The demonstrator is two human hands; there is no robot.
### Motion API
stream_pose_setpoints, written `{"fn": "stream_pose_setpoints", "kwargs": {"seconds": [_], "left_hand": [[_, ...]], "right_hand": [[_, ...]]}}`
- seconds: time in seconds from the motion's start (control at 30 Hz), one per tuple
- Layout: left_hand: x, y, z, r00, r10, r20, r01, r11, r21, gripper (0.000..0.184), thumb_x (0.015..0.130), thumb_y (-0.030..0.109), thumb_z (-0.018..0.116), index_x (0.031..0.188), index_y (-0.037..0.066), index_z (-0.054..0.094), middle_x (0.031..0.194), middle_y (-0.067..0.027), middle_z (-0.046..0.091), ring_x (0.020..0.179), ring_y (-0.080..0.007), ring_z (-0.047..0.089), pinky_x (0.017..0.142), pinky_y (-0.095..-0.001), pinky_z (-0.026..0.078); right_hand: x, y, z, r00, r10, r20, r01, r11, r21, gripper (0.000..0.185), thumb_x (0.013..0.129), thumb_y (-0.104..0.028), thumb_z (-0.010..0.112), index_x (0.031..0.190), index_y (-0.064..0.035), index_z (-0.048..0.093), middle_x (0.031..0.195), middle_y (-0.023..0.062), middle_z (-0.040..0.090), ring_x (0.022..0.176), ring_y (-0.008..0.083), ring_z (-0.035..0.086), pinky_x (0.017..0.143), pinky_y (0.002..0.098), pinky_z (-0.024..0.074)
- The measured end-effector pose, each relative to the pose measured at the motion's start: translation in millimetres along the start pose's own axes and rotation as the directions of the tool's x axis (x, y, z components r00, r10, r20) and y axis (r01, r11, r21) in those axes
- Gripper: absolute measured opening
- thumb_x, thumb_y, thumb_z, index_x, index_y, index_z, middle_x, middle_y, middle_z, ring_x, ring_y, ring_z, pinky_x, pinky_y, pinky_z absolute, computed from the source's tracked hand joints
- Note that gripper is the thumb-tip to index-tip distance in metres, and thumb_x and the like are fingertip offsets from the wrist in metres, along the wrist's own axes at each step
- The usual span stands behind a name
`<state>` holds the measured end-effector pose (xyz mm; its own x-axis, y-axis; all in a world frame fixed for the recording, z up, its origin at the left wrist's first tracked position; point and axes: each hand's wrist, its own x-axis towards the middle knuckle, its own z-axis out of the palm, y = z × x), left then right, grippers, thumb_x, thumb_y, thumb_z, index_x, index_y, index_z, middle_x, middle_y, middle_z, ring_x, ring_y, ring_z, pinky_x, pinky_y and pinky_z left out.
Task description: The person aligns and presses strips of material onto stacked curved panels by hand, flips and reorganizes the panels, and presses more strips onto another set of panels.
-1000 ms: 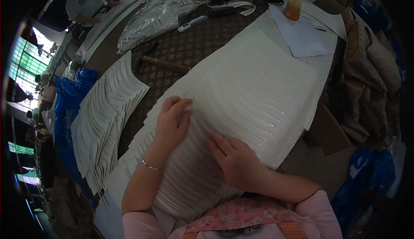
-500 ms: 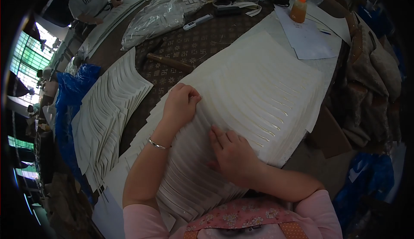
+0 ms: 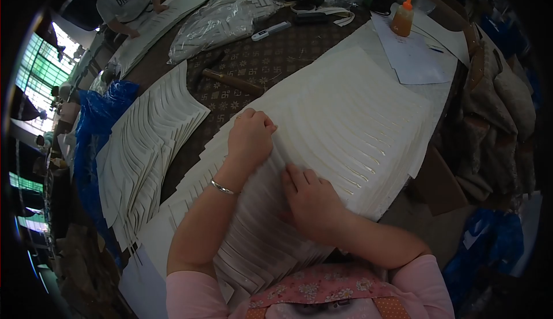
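Our left hand (image 3: pixel 251 141) had curled tighter over the pale strips (image 3: pixel 259 241) central on the surface (image 3: pixel 271 61), seemingly steadying them, though we could not tell whether its grip held any, while our right hand (image 3: pixel 315 209) rested open at five o'clock and the hammer (image 3: pixel 233 82) lay at eleven.

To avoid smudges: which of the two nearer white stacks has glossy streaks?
The larger stack, under the left hand and right hand; glossy streaks show toward its right edge. The smaller stack at left shows none.
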<state>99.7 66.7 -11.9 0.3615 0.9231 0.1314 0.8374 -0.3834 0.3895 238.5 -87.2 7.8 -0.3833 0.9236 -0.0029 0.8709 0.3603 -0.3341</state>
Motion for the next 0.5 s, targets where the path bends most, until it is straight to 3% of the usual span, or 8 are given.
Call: {"fn": "stream_pose_setpoints", "kwargs": {"seconds": [0.13,0.2,0.23,0.4,0.5], "left_hand": [[-11.8,2.7,2.3,0.993,0.025,-0.114,-0.029,0.999,-0.036,0.012,0.087,0.018,0.069,0.090,0.007,0.064,0.098,-0.0111,0.062,0.098,-0.0311,0.060,0.082,-0.0415,0.049],[-25.3,-2.3,4.1,0.960,0.252,-0.124,-0.243,0.966,0.088,0.017,0.087,0.017,0.068,0.101,0.007,0.064,0.106,-0.0096,0.063,0.105,-0.0295,0.059,0.086,-0.0407,0.048],[-34.4,-2.2,3.3,0.958,0.255,-0.127,-0.245,0.965,0.089,0.017,0.087,0.017,0.068,0.101,0.007,0.064,0.106,-0.0096,0.063,0.105,-0.0295,0.059,0.086,-0.0407,0.048],[-76.2,-3.0,-7.1,0.922,0.387,-0.029,-0.382,0.918,0.108,0.036,0.089,0.013,0.064,0.124,0.008,0.062,0.135,-0.0084,0.060,0.133,-0.0285,0.049,0.105,-0.0476,0.035],[-76.9,-1.6,-12.4,0.911,0.413,0.020,-0.412,0.903,0.122,0.038,0.090,0.014,0.062,0.128,0.007,0.061,0.138,-0.0098,0.058,0.136,-0.0290,0.046,0.108,-0.0490,0.032]], "right_hand": [[3.6,2.8,-4.0,1.000,-0.011,0.009,0.011,1.000,0.028,0.079,0.078,-0.039,0.075,0.133,0.0099,0.046,0.137,0.0233,0.046,0.115,0.0333,0.053,0.087,0.0413,0.0521],[4.7,3.8,-8.0,0.998,0.003,0.057,-0.008,0.995,0.094,0.078,0.079,-0.038,0.074,0.133,0.0103,0.046,0.137,0.0236,0.047,0.117,0.0345,0.053,0.088,0.0420,0.0526],[4.7,4.9,-7.6,0.999,0.004,0.054,-0.009,0.996,0.092,0.078,0.079,-0.038,0.074,0.133,0.0103,0.046,0.137,0.0236,0.047,0.117,0.0345,0.053,0.088,0.0420,0.0526],[2.2,12.3,0.5,0.999,-0.030,-0.030,0.033,0.991,0.133,0.076,0.080,-0.035,0.073,0.134,0.0111,0.045,0.136,0.0236,0.047,0.117,0.0354,0.052,0.090,0.0429,0.0513],[-2.5,9.0,3.7,0.998,-0.041,-0.053,0.046,0.994,0.096,0.077,0.079,-0.034,0.073,0.134,0.0114,0.045,0.137,0.0236,0.046,0.117,0.0359,0.051,0.093,0.0430,0.0489]]}}
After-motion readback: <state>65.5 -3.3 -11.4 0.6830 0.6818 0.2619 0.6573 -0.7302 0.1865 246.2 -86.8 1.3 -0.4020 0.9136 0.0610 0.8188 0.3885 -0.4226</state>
